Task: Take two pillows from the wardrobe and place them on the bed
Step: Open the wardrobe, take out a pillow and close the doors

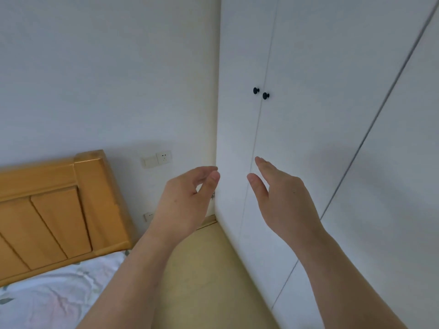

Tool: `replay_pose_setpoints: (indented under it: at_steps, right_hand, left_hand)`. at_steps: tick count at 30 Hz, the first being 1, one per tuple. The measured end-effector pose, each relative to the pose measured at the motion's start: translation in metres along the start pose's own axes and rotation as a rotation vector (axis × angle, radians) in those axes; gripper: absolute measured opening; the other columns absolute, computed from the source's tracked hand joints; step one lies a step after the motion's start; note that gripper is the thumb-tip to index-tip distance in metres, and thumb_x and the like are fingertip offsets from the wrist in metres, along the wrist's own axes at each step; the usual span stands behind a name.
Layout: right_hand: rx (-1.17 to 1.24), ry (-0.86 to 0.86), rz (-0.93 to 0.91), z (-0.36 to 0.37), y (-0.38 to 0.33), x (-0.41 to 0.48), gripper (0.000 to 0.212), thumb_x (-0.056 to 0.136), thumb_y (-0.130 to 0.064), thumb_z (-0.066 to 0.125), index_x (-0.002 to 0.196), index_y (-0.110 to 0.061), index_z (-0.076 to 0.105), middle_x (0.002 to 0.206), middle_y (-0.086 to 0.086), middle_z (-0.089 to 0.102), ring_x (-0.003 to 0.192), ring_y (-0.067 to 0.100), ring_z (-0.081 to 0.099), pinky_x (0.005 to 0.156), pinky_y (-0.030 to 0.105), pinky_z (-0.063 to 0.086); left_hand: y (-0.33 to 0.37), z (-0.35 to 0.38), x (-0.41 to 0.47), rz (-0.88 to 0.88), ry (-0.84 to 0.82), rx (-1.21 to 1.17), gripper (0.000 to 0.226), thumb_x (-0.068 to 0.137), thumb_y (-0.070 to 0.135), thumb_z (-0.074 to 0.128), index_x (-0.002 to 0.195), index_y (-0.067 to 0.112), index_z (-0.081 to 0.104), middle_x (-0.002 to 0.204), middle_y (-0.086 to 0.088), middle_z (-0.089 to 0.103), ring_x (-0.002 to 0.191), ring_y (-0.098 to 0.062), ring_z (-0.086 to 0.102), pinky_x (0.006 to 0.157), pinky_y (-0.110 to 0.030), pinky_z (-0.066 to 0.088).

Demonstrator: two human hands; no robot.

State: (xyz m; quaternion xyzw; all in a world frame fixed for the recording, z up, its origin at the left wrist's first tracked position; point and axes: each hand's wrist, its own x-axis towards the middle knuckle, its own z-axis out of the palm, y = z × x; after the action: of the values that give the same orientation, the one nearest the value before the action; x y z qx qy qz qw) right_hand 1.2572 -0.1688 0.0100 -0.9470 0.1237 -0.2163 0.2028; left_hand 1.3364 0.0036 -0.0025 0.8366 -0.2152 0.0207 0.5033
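A white wardrobe [308, 129] fills the right side, its doors closed, with two small black knobs [260, 93] side by side at the door seam. No pillow is visible. The bed [47, 298] with a pale floral sheet lies at the lower left under a wooden headboard [54, 210]. My left hand [183, 200] is raised near the wardrobe's left corner, fingers loosely curled and holding nothing. My right hand [282, 200] is raised in front of the door seam, well below the knobs, fingers apart and empty.
A white wall stands behind the bed with a switch and socket plate [156, 159] and a lower socket [148, 216]. A strip of beige floor [202, 269] runs between the bed and the wardrobe. Further wardrobe door panels extend to the right.
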Motion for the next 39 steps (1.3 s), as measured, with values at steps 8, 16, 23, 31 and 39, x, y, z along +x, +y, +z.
replay_pose_setpoints:
  at_steps: [8,16,23,31,39]
  right_hand:
    - [0.046,0.077,0.134,0.075,0.032,0.160,0.050,0.107,-0.041,0.039,0.154,-0.023,0.042,0.124,0.009,0.071,0.111,0.028,0.065,0.095,0.034,0.048]
    - [0.038,0.248,0.206,0.109,0.045,0.322,0.045,0.107,-0.032,0.043,0.149,-0.018,0.050,0.094,0.009,0.075,0.090,0.030,0.068,0.078,0.034,0.048]
    - [-0.102,0.334,0.391,0.138,0.060,0.394,0.045,0.107,-0.033,0.041,0.150,-0.021,0.049,0.095,0.006,0.074,0.090,0.027,0.065,0.070,0.029,0.040]
    - [-0.290,0.474,0.711,0.138,0.033,0.413,0.044,0.107,-0.034,0.041,0.150,-0.028,0.049,0.063,-0.009,0.045,0.071,0.024,0.054,0.064,0.037,0.047]
    - [-0.434,0.419,0.768,0.140,0.016,0.428,0.046,0.108,-0.036,0.037,0.152,-0.026,0.042,0.085,0.003,0.065,0.081,0.026,0.060,0.068,0.035,0.049]
  left_hand:
    - [-0.056,0.028,0.183,0.057,-0.086,0.051,0.034,0.102,0.046,0.049,0.129,0.034,0.065,0.103,0.037,0.058,0.098,0.025,0.055,0.072,0.009,0.036]
    - [-0.073,0.039,0.355,0.118,-0.153,0.004,0.033,0.101,0.043,0.053,0.131,0.036,0.064,0.109,0.030,0.067,0.102,0.018,0.059,0.080,0.003,0.041]
    - [-0.101,0.081,0.486,0.248,-0.349,-0.095,0.030,0.101,0.045,0.054,0.128,0.038,0.065,0.109,0.022,0.071,0.101,0.007,0.066,0.089,-0.013,0.048]
    - [-0.077,0.135,0.572,0.441,-0.690,-0.238,0.038,0.102,0.040,0.051,0.140,0.034,0.054,0.119,0.015,0.067,0.099,0.006,0.064,0.085,-0.023,0.051]
    - [-0.050,0.158,0.587,0.514,-0.714,-0.290,0.031,0.101,0.031,0.054,0.130,0.023,0.058,0.114,0.012,0.062,0.097,-0.009,0.064,0.087,-0.022,0.042]
